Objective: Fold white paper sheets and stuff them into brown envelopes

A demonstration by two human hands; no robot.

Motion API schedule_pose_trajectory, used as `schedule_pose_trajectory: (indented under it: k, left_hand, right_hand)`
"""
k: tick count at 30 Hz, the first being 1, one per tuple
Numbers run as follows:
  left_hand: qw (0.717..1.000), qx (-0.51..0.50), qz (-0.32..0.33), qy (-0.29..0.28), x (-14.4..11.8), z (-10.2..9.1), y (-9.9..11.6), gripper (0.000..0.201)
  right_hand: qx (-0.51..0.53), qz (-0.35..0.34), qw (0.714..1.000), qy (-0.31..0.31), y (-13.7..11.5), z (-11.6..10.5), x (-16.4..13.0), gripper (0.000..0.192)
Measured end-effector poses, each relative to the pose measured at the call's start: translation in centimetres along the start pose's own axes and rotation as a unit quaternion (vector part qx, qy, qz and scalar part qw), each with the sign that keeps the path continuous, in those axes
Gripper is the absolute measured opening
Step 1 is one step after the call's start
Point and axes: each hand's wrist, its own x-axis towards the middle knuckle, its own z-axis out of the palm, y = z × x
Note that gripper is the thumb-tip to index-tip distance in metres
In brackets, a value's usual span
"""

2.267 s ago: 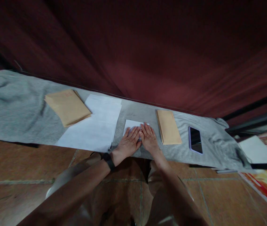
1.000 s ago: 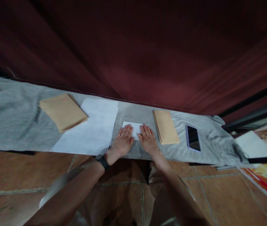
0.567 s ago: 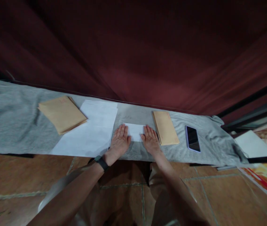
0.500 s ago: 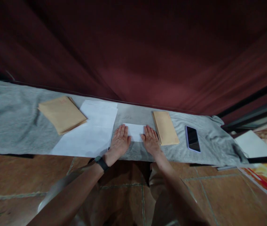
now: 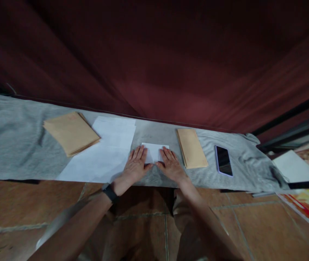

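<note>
Both hands, left hand (image 5: 135,167) and right hand (image 5: 171,166), press flat on folded paper (image 5: 154,152).

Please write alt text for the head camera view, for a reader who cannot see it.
Two hands, left hand and right hand, press flat on a folded white paper lying on a grey cloth. Brown envelopes, white sheets and a phone lie beside it.

Both forearms were bare, with no sleeves showing below the elbow. A black band, likely a watch or fitness tracker, circled the wrist behind the left hand (image 5: 135,167). The right hand (image 5: 171,167) wore no ring or band that could be made out. Below the black band, the legs were in dim, light-coloured cloth.
</note>
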Motion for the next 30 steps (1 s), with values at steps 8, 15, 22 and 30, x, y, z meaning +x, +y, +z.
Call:
schedule_pose_trajectory:
  k: [8, 15, 22, 30]
  left_hand:
    - [0.997, 0.028, -0.070, 0.026, -0.9, -2.7, -3.7, 0.061]
    - [0.981, 0.040, -0.186, -0.029, -0.9, -3.7, -4.5, 0.066]
    - [0.985, 0.038, -0.168, 0.000, -0.8, -4.1, -4.8, 0.059]
    - [0.975, 0.043, -0.216, 0.007, 0.1, -5.4, -4.9, 0.041]
  right_hand:
    - [0.021, -0.001, 1.000, -0.020, 0.2, -0.8, 0.2, 0.071]
    - [0.021, 0.003, 1.000, -0.021, 0.2, -0.5, 0.4, 0.070]
    - [0.017, 0.001, 1.000, -0.022, 0.4, -0.3, 0.4, 0.069]
    - [0.012, 0.001, 1.000, -0.027, 0.3, -0.5, 0.4, 0.070]
